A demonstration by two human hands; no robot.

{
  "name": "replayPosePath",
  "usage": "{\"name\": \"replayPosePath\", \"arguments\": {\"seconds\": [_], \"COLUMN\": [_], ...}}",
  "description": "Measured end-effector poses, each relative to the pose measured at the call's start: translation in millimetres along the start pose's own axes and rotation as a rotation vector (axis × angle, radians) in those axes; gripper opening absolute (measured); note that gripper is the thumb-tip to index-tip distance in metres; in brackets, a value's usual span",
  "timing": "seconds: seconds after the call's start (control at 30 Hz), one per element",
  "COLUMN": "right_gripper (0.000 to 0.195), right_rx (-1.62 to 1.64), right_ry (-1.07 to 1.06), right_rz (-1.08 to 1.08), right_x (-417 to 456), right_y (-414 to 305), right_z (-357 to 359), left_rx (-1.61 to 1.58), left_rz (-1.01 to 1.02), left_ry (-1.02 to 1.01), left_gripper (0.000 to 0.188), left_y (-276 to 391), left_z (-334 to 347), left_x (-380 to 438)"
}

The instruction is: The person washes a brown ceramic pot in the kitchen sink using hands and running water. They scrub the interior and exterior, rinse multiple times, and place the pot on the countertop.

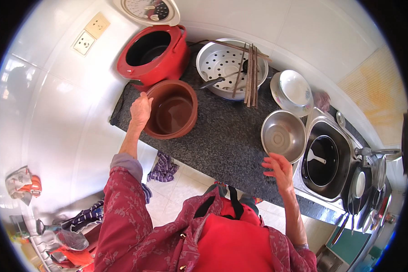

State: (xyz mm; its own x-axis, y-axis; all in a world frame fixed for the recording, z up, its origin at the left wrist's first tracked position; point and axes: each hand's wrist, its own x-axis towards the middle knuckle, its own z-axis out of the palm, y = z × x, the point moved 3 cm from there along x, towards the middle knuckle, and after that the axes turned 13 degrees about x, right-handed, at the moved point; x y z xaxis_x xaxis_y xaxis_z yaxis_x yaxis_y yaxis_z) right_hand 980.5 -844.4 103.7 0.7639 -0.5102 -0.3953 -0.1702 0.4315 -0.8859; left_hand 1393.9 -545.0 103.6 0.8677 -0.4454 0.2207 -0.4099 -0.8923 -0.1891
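My left hand (141, 109) grips the left rim of a brown clay pot (171, 112), the thumb over its edge. The pot stands upright at the counter's left end, with a little liquid or a wet sheen at its bottom. My right hand (279, 170) hovers at the near edge of a stainless steel bowl (283, 134), fingers apart; I cannot tell whether a fingertip touches its rim. Behind the pot sits a red rice cooker (153, 56) with its lid (146, 10) raised and its inside dark.
An aluminium steamer pan (221, 61) holds a ladle; chopsticks (251, 76) lie across it. Stacked porcelain bowls (294, 89) stand behind the steel bowl. At right, the sink (348, 136) holds a black pan (321, 173) and white spatula (315, 157). A faucet (377, 151) reaches over it.
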Motion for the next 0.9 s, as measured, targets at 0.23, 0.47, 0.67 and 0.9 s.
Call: {"name": "replayPosePath", "arguments": {"seconds": [0.23, 0.47, 0.67, 0.9], "right_gripper": [0.029, 0.029, 0.03, 0.029], "right_rx": [-0.01, -0.04, -0.027, -0.038], "right_ry": [-0.049, -0.008, -0.01, -0.038], "right_rz": [0.028, 0.038, 0.027, 0.028], "right_x": [5, -4, -7, -7], "right_y": [-4, 4, 7, 7], "right_z": [14, 3, 2, 5], "left_rx": [-0.008, -0.043, -0.046, -0.136], "left_rz": [0.026, 0.054, 0.025, 0.047], "left_ry": [0.0, -0.053, -0.062, -0.065], "left_gripper": [0.027, 0.026, 0.03, 0.037], "left_y": [-12, -7, -3, -12], "left_z": [5, 9, 4, 10], "left_x": [-8, -2, -3, -2]}}
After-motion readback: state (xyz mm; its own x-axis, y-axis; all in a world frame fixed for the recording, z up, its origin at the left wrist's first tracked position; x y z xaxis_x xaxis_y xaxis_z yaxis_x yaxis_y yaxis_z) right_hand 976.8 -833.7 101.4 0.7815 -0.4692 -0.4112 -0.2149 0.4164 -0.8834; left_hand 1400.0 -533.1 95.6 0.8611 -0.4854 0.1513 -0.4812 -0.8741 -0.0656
